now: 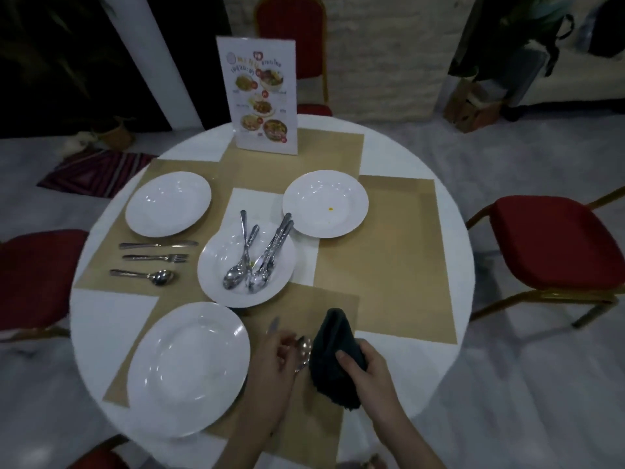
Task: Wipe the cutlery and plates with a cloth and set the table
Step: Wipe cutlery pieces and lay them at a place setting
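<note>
round white table (pixel 399 154) with tan paper placemats (pixel 389 258) laid across it, and a standing menu card (pixel 262 96) with food photos at the far edge. red-cushioned chairs with gold frames all around: one behind the table (pixel 292 45), one on the right (pixel 554 245), one on the left (pixel 37 275). floor is pale grey (pixel 507 384), with a striped dark red rug (pixel 91 172) off to the left. whitish brick wall (pixel 389 55) in back, a white slanted post (pixel 152 52), and it's pretty dim overall.

Glossy white ceramic plates (pixel 188 368), shiny polished metal cutlery (pixel 252 257), a matt dark green cloth (pixel 333 358), matt tan paper placemats (pixel 385 262).
</note>
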Demonstrator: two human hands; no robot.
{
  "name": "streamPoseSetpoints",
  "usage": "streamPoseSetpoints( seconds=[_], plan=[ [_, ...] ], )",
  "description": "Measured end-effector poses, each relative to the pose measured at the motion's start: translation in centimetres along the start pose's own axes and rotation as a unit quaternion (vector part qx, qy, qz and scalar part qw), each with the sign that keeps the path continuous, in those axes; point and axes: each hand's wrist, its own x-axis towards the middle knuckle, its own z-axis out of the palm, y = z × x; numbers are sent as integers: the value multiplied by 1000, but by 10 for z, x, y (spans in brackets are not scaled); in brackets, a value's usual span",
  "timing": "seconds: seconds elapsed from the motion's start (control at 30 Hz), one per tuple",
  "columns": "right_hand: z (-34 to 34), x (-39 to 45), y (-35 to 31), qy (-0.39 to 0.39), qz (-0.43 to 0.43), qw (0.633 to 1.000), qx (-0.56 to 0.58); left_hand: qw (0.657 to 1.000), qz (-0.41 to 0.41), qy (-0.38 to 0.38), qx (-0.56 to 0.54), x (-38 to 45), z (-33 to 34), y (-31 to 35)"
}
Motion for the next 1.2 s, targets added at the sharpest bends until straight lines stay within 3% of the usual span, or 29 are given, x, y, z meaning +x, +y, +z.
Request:
streamPoseSetpoints(
  seconds=[0.2, 0.47, 0.67, 0.8, 0.97, 1.2],
  plan=[
    [-19, 8, -13, -55, 16, 998, -39, 998, -31, 48, -40, -13, 15, 11],
    [-40, 18, -40, -48, 36, 997, -46, 996, -28, 83, -26, 5, 36, 12],
    [-61, 42, -56, -102, 38, 992, -66, 991, -50, 122, -26, 6, 65, 29],
    [-75, 67, -74, -183, 11, 979, -92, 982, -83, 166, -40, 7, 90, 52],
    [-111, 95, -105, -310, -29, 941, -134, 948, -146, 274, -68, 19, 134, 89],
    [-154, 133, -124, -354, -29, 911, -207, 899, -190, 376, -120, 18, 182, 120]
  ],
)
